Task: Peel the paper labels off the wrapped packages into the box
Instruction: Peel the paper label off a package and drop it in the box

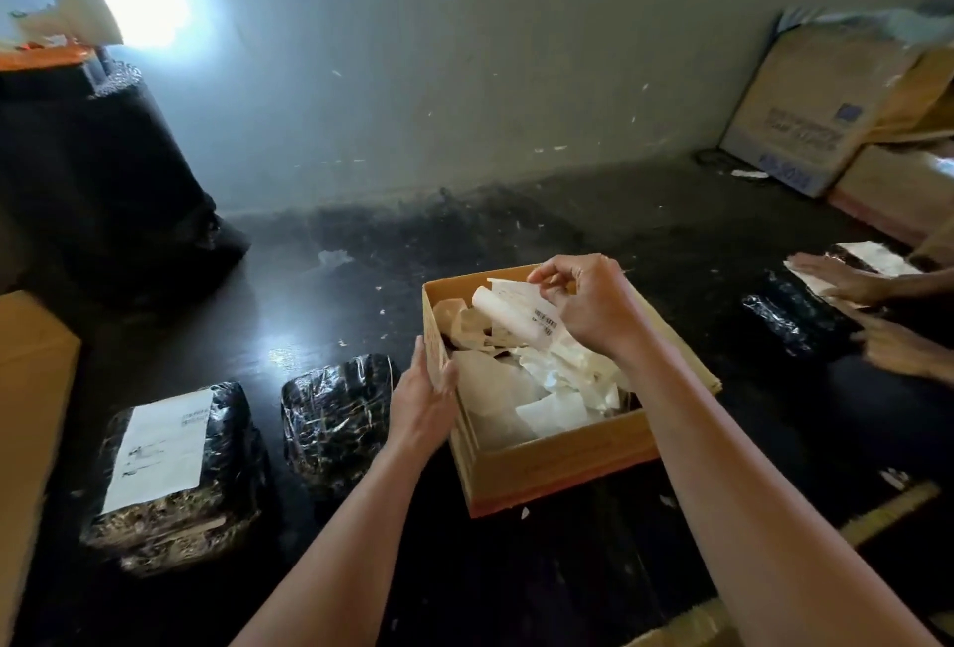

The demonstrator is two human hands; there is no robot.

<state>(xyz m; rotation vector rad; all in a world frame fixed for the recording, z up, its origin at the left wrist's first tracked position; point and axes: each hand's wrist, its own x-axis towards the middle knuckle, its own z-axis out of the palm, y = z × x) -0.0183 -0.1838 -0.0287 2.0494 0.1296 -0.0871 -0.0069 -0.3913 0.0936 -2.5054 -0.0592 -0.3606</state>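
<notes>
An open cardboard box (547, 465) sits on the dark floor, full of several crumpled white labels. My right hand (593, 305) hovers over the box, pinching a curled peeled label (516, 311) with a barcode. My left hand (426, 398) rests on the box's left wall, fingers wrapped over its rim. Left of the box lie two packages in clear wrap: the nearer package (335, 419) has no label on top, while the far-left package (175, 476) still carries a white label (162, 445).
Another person's hands (846, 280) press on a labelled wrapped package (805, 305) at the right. Cardboard boxes (826, 114) lean against the back-right wall. A black bin (103, 171) stands at the back left. A brown carton (26, 414) is at the left edge.
</notes>
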